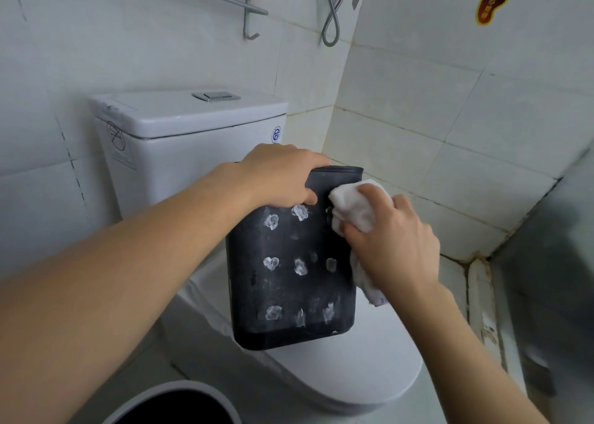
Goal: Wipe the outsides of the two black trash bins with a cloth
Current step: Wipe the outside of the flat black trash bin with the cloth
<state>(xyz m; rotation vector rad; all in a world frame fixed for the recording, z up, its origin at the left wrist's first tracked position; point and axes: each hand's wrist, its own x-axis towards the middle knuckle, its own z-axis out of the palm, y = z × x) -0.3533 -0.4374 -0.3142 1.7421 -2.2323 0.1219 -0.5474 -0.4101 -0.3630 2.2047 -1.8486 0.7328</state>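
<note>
The black trash bin (291, 272) stands on the closed toilet lid (369, 369), tilted slightly, its base near the lid's left edge and its flat front face turned toward the camera. That face carries rows of whitish smudges. The left hand (279, 176) grips the bin's top rim at the left corner, fingers curled over the edge and the thumb pressed on the front face. The right hand (390, 246) clutches a bunched white cloth (353, 206), fingers folded around it, and presses it against the bin's upper right edge; a tail of cloth hangs below the palm beside the bin's right side.

Behind the bin rises the toilet tank (180, 134), close to its back. To the right, the tiled wall (466, 127) stands well apart, leaving open room over the lid on that side. At the bottom edge of the view, the rim of a second bin (154, 391) with a dark interior sits on the floor, left of the toilet and apart from it.
</note>
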